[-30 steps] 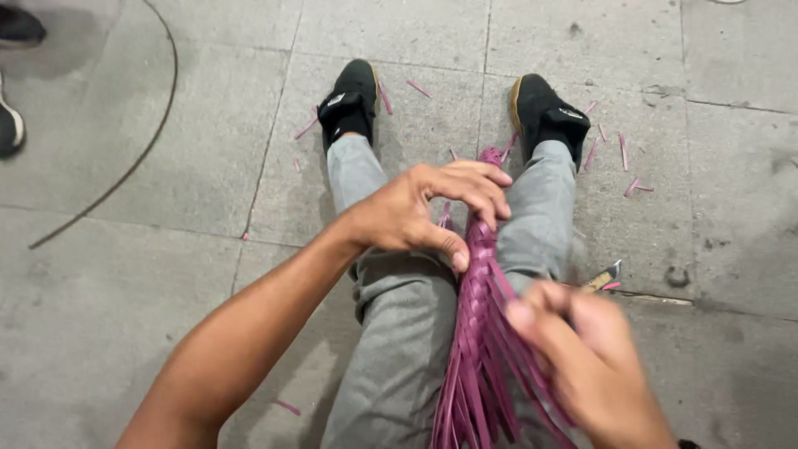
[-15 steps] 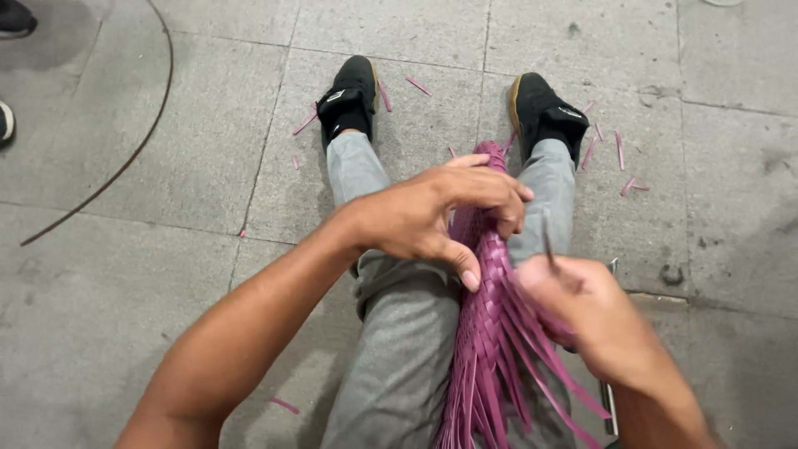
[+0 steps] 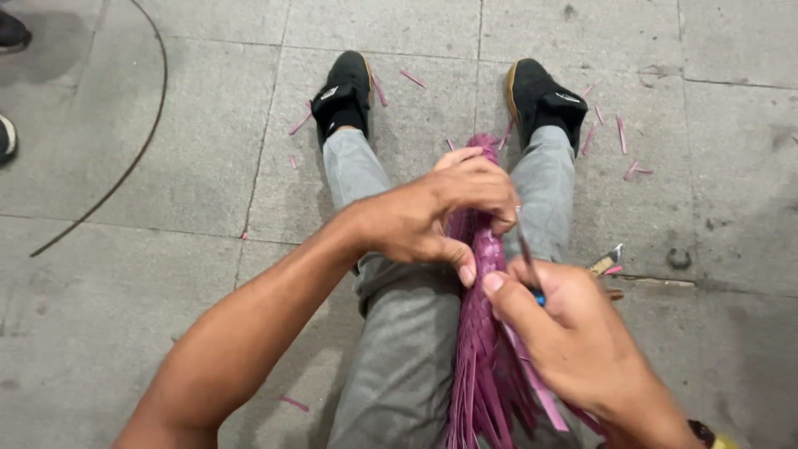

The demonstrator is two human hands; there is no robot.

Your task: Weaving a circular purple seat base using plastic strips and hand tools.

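Two hands work at one piece: my left hand (image 3: 436, 218) has its fingers (image 3: 489, 187) curled tight around the top of the purple woven strip braid (image 3: 482, 333), which lies along my grey-trousered lap (image 3: 407, 357). My right hand (image 3: 573, 341) pinches a thin dark-bladed tool with a blue handle (image 3: 525, 262) against the plaiting. I judge the weaving step is in hand, and any further work calls for a firm hold on the braid. No containers show; only purple strip offcuts (image 3: 619, 133) lie scattered on the grey paved floor (image 3: 166, 166) near my black shoes (image 3: 345, 87).
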